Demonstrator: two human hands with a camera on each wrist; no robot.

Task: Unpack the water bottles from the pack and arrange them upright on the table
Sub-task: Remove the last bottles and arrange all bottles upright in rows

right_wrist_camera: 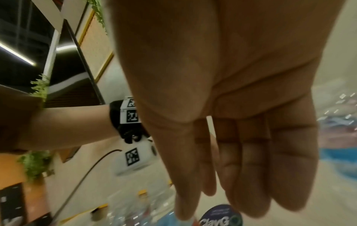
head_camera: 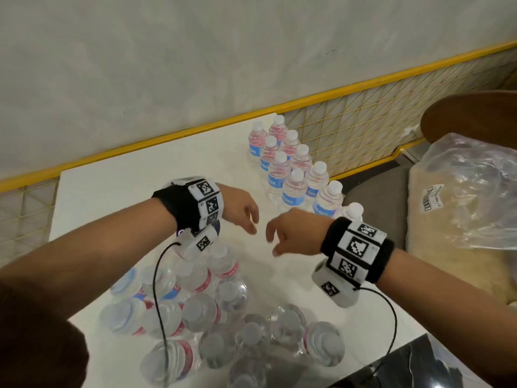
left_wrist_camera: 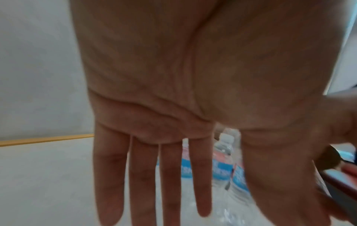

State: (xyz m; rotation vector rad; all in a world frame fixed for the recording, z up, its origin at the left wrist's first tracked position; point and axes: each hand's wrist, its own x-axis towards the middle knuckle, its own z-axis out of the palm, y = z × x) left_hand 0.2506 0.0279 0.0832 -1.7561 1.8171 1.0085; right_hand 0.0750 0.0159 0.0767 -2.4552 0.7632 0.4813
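Both hands hover empty above the white tabletop (head_camera: 117, 186), left hand (head_camera: 240, 210) and right hand (head_camera: 293, 231) with fingers relaxed, apparently loosely spread. Clear plastic water bottles (head_camera: 291, 175) stand upright at the far edge; more lie in the torn pack (head_camera: 212, 317) nearby.

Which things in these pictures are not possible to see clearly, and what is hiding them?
- Head view: the bottles still in the pack cannot be counted; the left forearm, a cable and the bottom edge cover some.
- Left wrist view: the upright bottles show only between the left hand fingers, blurred; label text unreadable.
- Right wrist view: the right hand fills the frame; the bottles behind it are motion-blurred.
- Head view: the sticker on the plastic bag is too small to read.
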